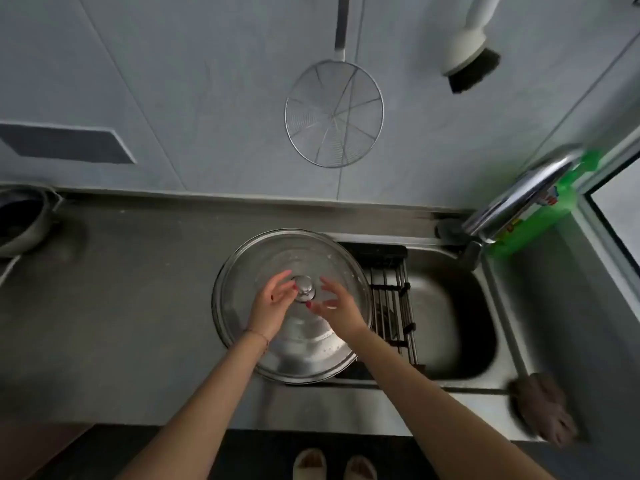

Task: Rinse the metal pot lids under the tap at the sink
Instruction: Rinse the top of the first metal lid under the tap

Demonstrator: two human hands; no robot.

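Our left hand (273,304) and right hand (334,306) hover with fingers spread loosely at nine and three o'clock of the knob (304,288), gripping nothing; the large round metal lid (242,306) lies across the steel sink's (460,306) left edge. The green bottle's (540,216) label is unreadable.

Silver lid (294,344), green bottle (540,216), white brush (467,50) with dark bristles, brown cloth (543,410), grey wall (173,81).
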